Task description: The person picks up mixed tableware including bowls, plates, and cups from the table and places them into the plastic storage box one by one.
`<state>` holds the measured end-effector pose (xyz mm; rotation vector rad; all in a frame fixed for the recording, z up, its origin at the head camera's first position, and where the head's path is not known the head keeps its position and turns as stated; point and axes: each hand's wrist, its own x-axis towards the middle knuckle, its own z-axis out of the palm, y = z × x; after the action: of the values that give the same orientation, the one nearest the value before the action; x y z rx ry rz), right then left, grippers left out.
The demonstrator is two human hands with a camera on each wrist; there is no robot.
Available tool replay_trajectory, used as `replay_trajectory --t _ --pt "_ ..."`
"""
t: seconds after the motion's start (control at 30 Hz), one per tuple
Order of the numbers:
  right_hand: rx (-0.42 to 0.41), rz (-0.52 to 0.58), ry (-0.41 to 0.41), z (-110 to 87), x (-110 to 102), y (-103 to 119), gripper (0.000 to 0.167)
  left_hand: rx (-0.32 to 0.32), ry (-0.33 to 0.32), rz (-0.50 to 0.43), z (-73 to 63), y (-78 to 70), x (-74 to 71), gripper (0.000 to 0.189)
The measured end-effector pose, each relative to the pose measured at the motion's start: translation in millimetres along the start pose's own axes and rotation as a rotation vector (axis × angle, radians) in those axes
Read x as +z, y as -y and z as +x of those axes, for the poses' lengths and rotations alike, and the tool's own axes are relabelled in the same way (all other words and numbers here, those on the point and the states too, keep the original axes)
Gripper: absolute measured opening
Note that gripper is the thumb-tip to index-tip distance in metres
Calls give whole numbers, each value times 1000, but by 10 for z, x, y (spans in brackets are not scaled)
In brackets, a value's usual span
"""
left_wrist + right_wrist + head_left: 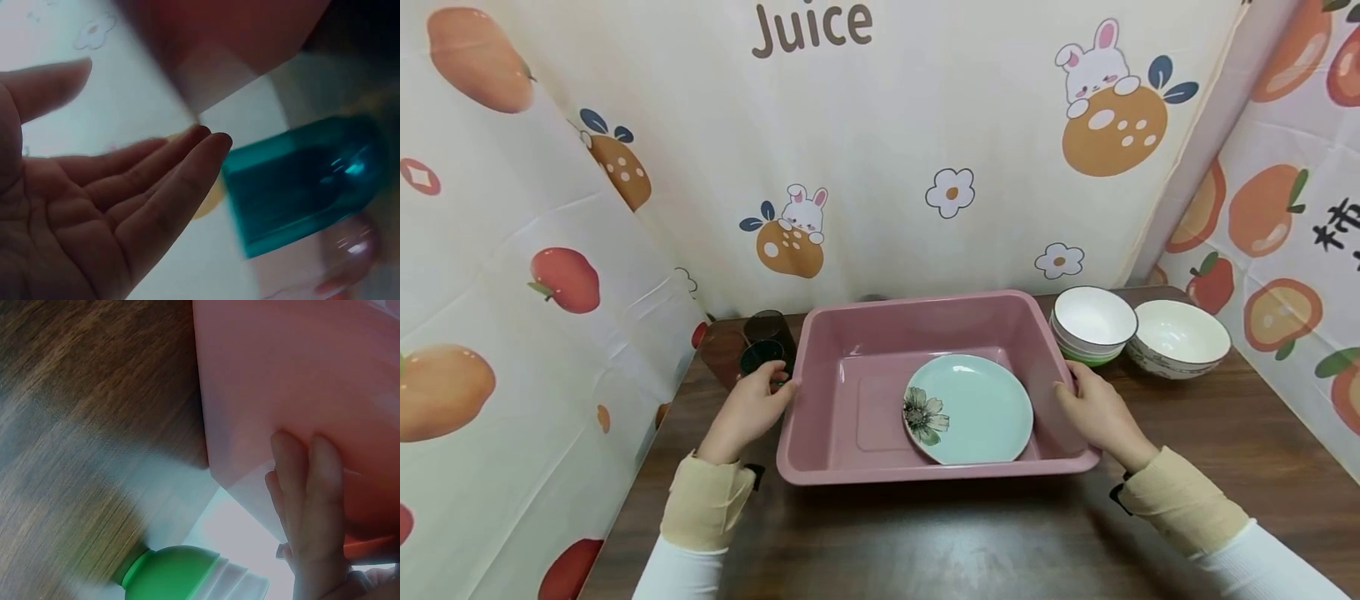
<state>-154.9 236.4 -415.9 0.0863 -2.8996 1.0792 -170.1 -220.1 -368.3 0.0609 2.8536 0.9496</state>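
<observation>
A pink rectangular plastic basin (868, 425) stands in the middle of the table. Inside it, towards the right, lies a pale green plate (981, 408) with a flower print. At the basin's left side is my left hand (748, 412), its fingers extended and the thumb apart in the left wrist view; a teal cup (294, 187) is just beyond the fingertips. My right hand (1101, 412) grips the basin's right rim, thumb on top. In the right wrist view its fingers (322, 487) press flat against the outer wall.
Behind the right hand are stacked white bowls (1093, 317) with a green one underneath, and wider patterned bowls (1180, 337) beside them. A dark glass (767, 321) stands back left on the brown wooden table (910, 542). Printed cloth (880, 150) hangs behind.
</observation>
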Motion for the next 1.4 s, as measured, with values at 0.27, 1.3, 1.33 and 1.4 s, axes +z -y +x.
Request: replay_trajectory --t 0.27,1.3,1.33,1.4 --pt "-9 -2 -4 -16 37 24 47 -63 -64 -117 -67 163 374 52" --pt "17 71 60 22 -248 -23 53 -55 -171 -187 15 151 502 30" --pt "22 89 57 21 -284 -26 53 -54 -171 -186 15 151 502 30" --pt "22 121 43 23 -366 -39 54 -55 -171 -186 17 151 502 30"
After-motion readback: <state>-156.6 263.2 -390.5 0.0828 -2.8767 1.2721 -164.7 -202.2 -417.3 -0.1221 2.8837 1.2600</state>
